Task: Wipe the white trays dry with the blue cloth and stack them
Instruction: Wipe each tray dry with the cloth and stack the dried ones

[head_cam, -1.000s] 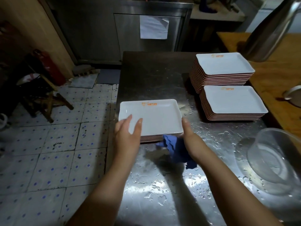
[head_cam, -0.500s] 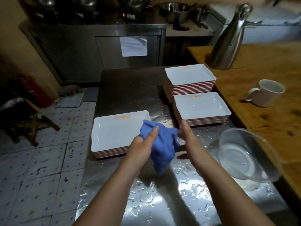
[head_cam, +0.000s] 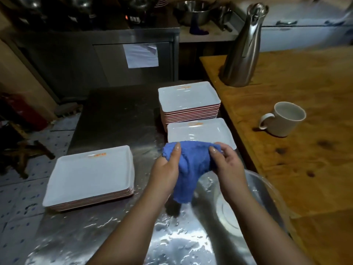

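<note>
Both my hands now pinch the blue cloth, left hand newly off the finished stack; I'd judge the near stack comes next.

This is a working commercial kitchen. Wet stainless steel prep table dead centre, stacks of identical white trays with an orange logo at twelve o'clock. Steel cabinet at eleven, a paper sheet taped to its door, metal bowls above. Tall steel jug and white mug on a wooden counter at two. Tiled floor at nine.
</note>
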